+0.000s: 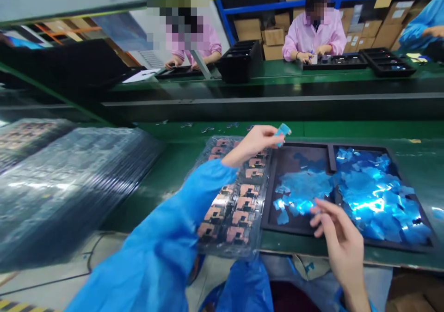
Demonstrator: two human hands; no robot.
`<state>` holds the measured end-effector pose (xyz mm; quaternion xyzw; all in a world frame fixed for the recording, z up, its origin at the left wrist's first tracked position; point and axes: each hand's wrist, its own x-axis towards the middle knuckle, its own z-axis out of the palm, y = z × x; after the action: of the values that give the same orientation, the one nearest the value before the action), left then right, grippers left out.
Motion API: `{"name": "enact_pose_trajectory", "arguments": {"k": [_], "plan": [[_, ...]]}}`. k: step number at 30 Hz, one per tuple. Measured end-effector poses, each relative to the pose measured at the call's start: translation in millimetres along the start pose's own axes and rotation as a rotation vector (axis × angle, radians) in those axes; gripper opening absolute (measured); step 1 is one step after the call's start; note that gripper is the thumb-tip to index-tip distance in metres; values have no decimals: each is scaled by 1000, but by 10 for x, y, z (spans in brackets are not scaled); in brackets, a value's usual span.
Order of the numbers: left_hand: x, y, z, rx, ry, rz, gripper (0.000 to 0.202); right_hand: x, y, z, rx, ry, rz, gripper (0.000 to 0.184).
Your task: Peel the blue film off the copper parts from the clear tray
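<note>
My left hand [255,142] reaches forward over a clear plastic tray [208,242] of copper-coloured parts [239,203] and pinches a small blue film piece [283,131] between its fingertips. My right hand [338,238] hovers with loosely spread fingers over the near edge of a black two-compartment tray [331,157], holding nothing. Both compartments hold a heap of shiny blue film scraps [371,194], thicker in the right one.
A stack of clear plastic trays [72,182] lies at my left on the green bench [163,173]. Across the conveyor, two people in pink coats [312,34] work at black trays [388,62]. Cardboard boxes [274,37] fill blue shelves behind them.
</note>
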<state>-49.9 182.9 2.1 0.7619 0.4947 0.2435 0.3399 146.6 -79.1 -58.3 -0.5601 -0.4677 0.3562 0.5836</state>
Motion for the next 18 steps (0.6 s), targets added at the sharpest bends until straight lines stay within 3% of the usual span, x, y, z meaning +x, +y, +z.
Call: {"name": "enact_pose_trajectory", "arguments": {"k": [3,5,7,11,15,18], "plan": [[-924,296,151,-410,-93,60,16,207,-168,217,23,39,5,40],[-1395,458,272,-491,-64,43,12,264,-238,338,57,6,8,34],[-1711,558,394,-468,39,10,10,244,-263,409,71,-24,12,23],[-2028,611,607,-429,207,-31,10,91,-205,405,11,33,-88,22],[-2151,614,740,-544,151,-30,5,9,-94,317,-83,130,-240,36],[-2186,620,793,-608,165,-83,8,-11,-31,257,-81,70,-255,23]]}}
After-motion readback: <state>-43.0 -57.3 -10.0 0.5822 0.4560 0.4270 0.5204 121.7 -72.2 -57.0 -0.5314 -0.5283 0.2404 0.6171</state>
